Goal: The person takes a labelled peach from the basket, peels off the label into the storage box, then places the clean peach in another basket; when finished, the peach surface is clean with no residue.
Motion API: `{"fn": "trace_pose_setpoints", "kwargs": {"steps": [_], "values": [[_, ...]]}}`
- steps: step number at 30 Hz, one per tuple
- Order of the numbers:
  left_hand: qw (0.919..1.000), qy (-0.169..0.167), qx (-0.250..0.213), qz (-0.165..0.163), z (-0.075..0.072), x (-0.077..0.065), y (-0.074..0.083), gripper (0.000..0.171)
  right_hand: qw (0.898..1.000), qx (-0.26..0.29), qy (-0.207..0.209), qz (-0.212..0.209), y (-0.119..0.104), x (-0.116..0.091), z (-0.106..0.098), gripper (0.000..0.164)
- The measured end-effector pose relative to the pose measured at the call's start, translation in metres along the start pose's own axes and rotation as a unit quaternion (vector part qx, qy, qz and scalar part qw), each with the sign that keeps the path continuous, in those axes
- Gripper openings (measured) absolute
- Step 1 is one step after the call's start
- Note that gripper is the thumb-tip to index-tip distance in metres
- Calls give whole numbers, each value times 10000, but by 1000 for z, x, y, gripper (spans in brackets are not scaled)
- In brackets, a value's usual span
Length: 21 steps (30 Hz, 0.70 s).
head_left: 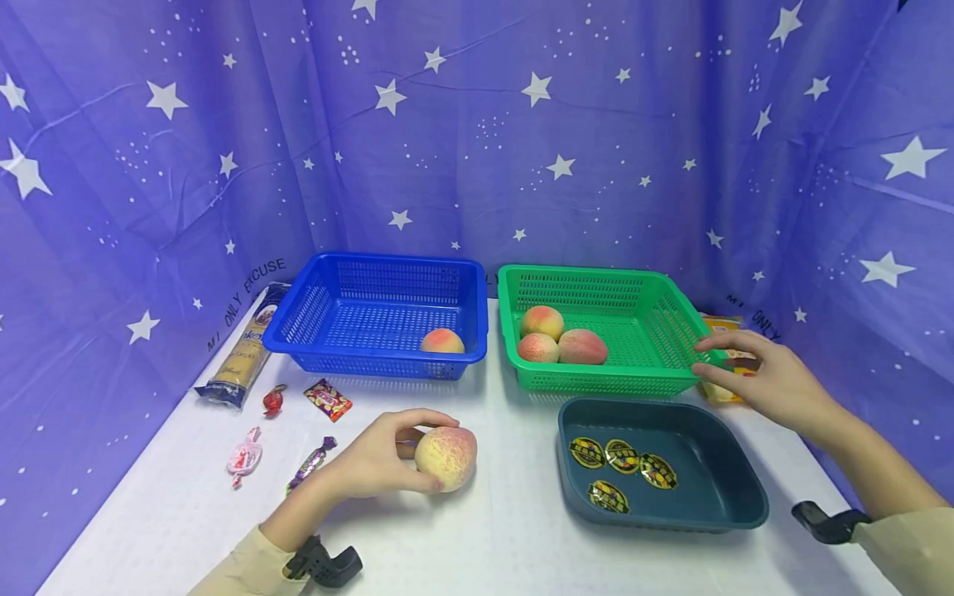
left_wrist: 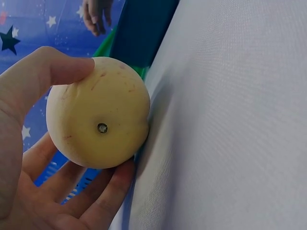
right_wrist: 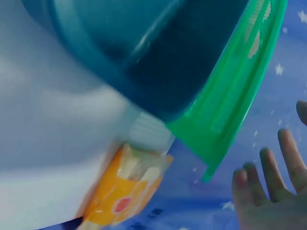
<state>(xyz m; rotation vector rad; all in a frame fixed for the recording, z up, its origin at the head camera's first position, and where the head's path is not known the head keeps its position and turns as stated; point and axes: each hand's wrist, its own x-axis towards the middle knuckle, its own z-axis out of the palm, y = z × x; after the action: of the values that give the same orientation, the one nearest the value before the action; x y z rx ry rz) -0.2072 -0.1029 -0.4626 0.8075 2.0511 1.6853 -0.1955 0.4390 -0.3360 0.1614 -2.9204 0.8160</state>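
Observation:
My left hand point(head_left: 380, 455) grips a yellow and pink peach point(head_left: 447, 459) just over the white table, thumb on one side and fingers round the other. The left wrist view shows the peach point(left_wrist: 98, 115) from its stem end. Beside the right rim of the green basket point(head_left: 619, 382) is my right hand point(head_left: 768, 377), with nothing in its grasp. Its fingers are spread and relaxed in the right wrist view, apart from the basket. Inside the green basket lie three peaches point(head_left: 583, 347) at the left. A single peach point(head_left: 443, 341) sits in the blue basket point(head_left: 373, 360).
A dark teal tray point(head_left: 663, 521) with several round stickers inside stands at the front right. Wrapped candies point(head_left: 244, 457) lie on the left, near a pasta packet point(head_left: 237, 364). Behind the right hand is an orange packet point(right_wrist: 127, 189). A purple star-patterned curtain point(head_left: 477, 124) surrounds the table.

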Motion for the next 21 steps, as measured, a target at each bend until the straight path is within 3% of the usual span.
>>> {"fn": "trace_pose_setpoints", "kwargs": {"steps": [5, 9, 21], "values": [[10000, 17, 61, -10, -1, 1, -2, 76, 9982, 167, -388, 423, 20, 13, -3, 78], [10000, -9, -28, -50, 0, 1, -3, 76, 9922, 466, -789, 845, 38, 17, -4, 95], [9999, -62, 127, -87, 1, 5, 2, 76, 9786, 1338, -1147, 1059, 66, 19, 0, 97]]}}
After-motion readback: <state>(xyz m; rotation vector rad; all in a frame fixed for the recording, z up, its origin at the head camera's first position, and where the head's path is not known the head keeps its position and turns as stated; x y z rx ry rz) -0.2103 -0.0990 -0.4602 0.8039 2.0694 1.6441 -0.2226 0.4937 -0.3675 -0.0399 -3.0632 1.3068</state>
